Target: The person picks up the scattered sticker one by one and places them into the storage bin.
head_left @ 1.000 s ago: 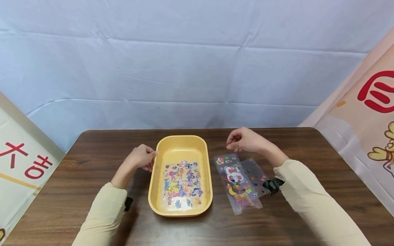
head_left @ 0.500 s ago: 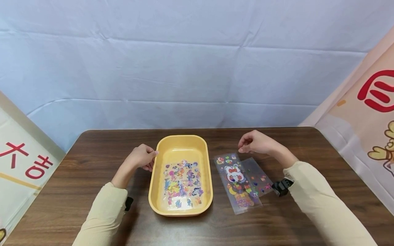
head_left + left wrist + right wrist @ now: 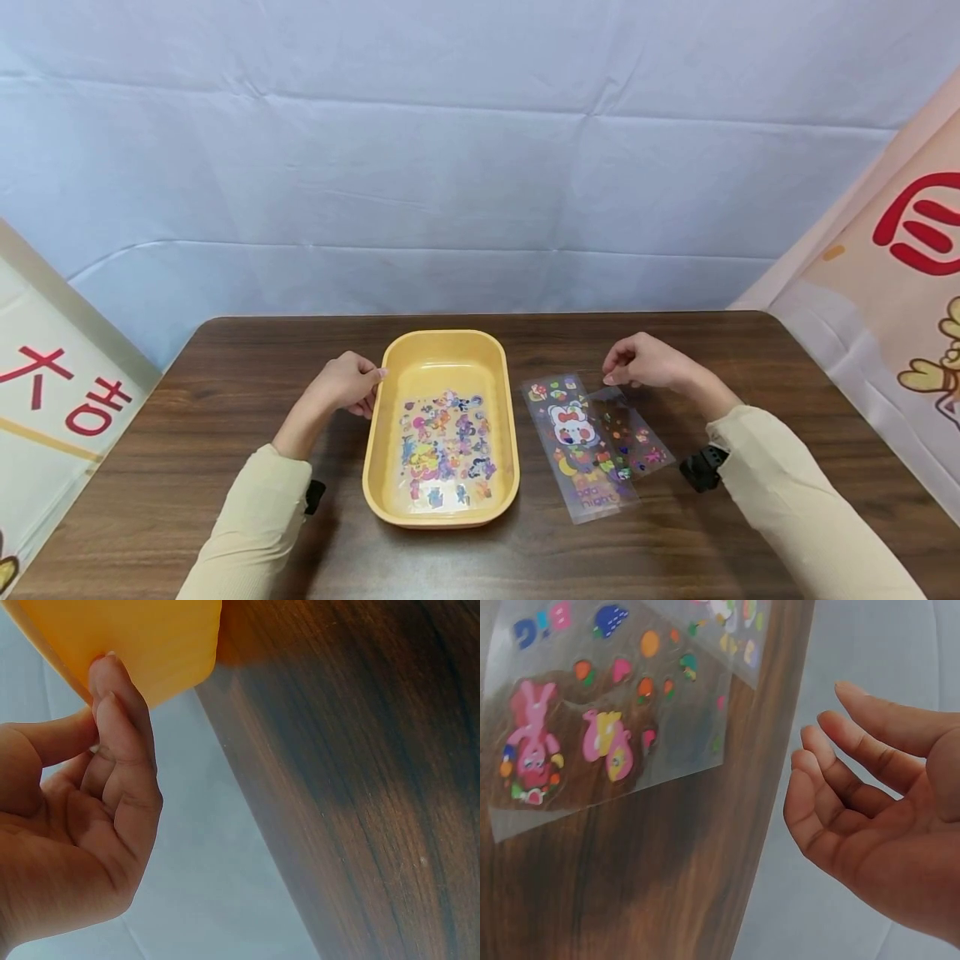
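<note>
Left hand: the left hand [image 3: 347, 383] pinches the long side of the yellow tray, thumb on the rim and the other fingers against the outer wall.
Yellow tray: the yellow tray [image 3: 450, 348] sits just right of the left fingers, well apart from the right fingers, resting on the table [image 3: 525, 571].
Sheet in tray: a clear sticker sheet [image 3: 446, 450] covered in small colourful figures lies flat on the tray floor, nearer the wearer than the left fingers.
Right hand: the right hand [image 3: 647, 360] hangs with fingers loosely curved and nothing between them; the right wrist view shows thumb and fingertips apart.
Second sheet: a clear sheet with pink figures [image 3: 637, 433] lies just below the right fingers, towards the wearer, a gap between.
Rabbit sheet: a clear sheet with a white rabbit face [image 3: 573, 450] lies left of the right fingers, overlapping the second sheet; which is uppermost cannot be told.
Wrists: a black device [image 3: 703, 468] sits behind the right fingers, at the cuff of a cream sleeve [image 3: 802, 500].
Backdrop: a pale cloth [image 3: 450, 167] hangs beyond both sets of fingers.
</note>
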`<act>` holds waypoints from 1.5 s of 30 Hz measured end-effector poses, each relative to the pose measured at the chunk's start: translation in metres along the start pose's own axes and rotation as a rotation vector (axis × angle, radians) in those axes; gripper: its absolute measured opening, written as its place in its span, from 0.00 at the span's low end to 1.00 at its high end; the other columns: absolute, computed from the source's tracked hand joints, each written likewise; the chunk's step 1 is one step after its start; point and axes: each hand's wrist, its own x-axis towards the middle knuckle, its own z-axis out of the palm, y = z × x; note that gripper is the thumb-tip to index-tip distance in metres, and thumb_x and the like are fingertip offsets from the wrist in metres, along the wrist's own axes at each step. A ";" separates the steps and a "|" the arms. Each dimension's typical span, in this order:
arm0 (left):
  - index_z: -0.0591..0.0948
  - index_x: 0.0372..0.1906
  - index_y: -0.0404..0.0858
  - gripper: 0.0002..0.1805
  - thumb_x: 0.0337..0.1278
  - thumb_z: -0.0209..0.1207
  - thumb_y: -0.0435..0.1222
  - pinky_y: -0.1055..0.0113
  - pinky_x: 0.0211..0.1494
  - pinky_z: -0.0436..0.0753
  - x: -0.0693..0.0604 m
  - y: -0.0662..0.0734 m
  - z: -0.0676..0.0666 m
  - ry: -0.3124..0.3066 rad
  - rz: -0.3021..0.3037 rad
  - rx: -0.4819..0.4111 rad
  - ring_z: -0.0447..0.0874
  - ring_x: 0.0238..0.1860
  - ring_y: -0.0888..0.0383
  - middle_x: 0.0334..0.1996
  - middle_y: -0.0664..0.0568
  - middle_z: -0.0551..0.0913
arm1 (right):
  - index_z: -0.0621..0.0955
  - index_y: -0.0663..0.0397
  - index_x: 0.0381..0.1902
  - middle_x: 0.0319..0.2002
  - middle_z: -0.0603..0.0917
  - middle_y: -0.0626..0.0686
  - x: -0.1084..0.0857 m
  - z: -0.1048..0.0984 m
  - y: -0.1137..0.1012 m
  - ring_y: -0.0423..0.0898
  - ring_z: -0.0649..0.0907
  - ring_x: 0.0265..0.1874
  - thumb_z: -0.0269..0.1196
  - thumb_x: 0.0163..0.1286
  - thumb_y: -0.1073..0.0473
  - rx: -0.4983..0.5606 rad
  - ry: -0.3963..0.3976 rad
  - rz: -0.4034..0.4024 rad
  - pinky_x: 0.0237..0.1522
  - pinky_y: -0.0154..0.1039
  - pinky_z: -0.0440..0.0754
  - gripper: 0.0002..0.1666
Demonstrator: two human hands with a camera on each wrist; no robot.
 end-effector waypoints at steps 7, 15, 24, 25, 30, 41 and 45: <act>0.79 0.23 0.30 0.19 0.66 0.48 0.37 0.61 0.26 0.82 0.001 0.000 0.000 -0.001 -0.008 -0.001 0.79 0.15 0.58 0.17 0.44 0.79 | 0.78 0.70 0.34 0.24 0.78 0.51 0.001 0.001 0.010 0.46 0.75 0.25 0.63 0.58 0.67 -0.018 0.021 0.017 0.27 0.42 0.75 0.09; 0.79 0.23 0.31 0.19 0.66 0.48 0.37 0.61 0.27 0.82 0.001 0.000 0.001 0.001 -0.009 -0.010 0.79 0.15 0.58 0.15 0.47 0.78 | 0.75 0.70 0.36 0.25 0.77 0.52 0.004 0.007 0.022 0.47 0.76 0.26 0.63 0.57 0.69 -0.016 0.031 0.082 0.27 0.40 0.74 0.10; 0.79 0.23 0.31 0.18 0.66 0.48 0.37 0.62 0.26 0.82 0.001 0.001 0.001 0.004 -0.021 -0.015 0.79 0.15 0.58 0.16 0.46 0.79 | 0.76 0.69 0.35 0.28 0.75 0.55 0.008 0.008 0.024 0.46 0.73 0.26 0.64 0.54 0.71 -0.087 0.042 0.084 0.26 0.38 0.73 0.11; 0.79 0.24 0.31 0.18 0.66 0.48 0.37 0.62 0.27 0.82 0.001 0.001 0.000 0.003 -0.025 -0.016 0.79 0.15 0.58 0.16 0.45 0.79 | 0.76 0.69 0.35 0.28 0.75 0.55 0.008 0.008 0.023 0.46 0.73 0.27 0.64 0.54 0.71 -0.097 0.045 0.081 0.27 0.38 0.73 0.11; 0.80 0.26 0.30 0.18 0.67 0.48 0.37 0.61 0.27 0.82 0.000 0.000 0.000 -0.001 -0.029 -0.021 0.80 0.16 0.58 0.17 0.45 0.79 | 0.77 0.68 0.34 0.31 0.76 0.58 0.011 0.009 0.025 0.48 0.73 0.30 0.66 0.52 0.70 -0.147 0.053 0.073 0.31 0.39 0.72 0.12; 0.79 0.23 0.31 0.19 0.66 0.48 0.37 0.63 0.25 0.82 0.001 0.000 0.001 0.000 -0.025 -0.014 0.79 0.15 0.58 0.15 0.47 0.78 | 0.75 0.67 0.34 0.30 0.74 0.57 0.013 0.017 0.032 0.49 0.71 0.30 0.69 0.47 0.70 -0.163 0.057 0.101 0.33 0.41 0.71 0.16; 0.79 0.23 0.31 0.19 0.66 0.48 0.37 0.64 0.25 0.81 0.001 0.000 0.000 -0.001 -0.020 -0.012 0.79 0.15 0.58 0.15 0.47 0.78 | 0.75 0.67 0.34 0.30 0.73 0.57 0.012 0.019 0.032 0.49 0.71 0.29 0.68 0.47 0.71 -0.159 0.067 0.100 0.33 0.41 0.70 0.16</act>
